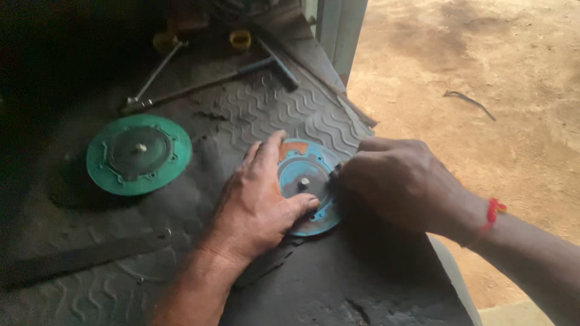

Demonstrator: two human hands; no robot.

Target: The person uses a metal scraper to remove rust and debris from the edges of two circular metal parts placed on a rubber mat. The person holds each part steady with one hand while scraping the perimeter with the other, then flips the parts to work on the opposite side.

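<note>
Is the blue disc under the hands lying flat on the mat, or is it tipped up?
Flat. The blue disc lies face up on the black rubber mat, the left hand pressing on it.

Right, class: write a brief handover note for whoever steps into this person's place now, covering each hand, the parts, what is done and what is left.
Left hand: flat on the blue disc, pinning it to the rubber mat.
Right hand: fingers pinched at the disc's right edge; what they hold is hidden.
Green disc: lying apart to the left, untouched.
Hammer and metal tool: lying at the back.
Done: cannot tell.
Left: blue disc in hand.
</note>
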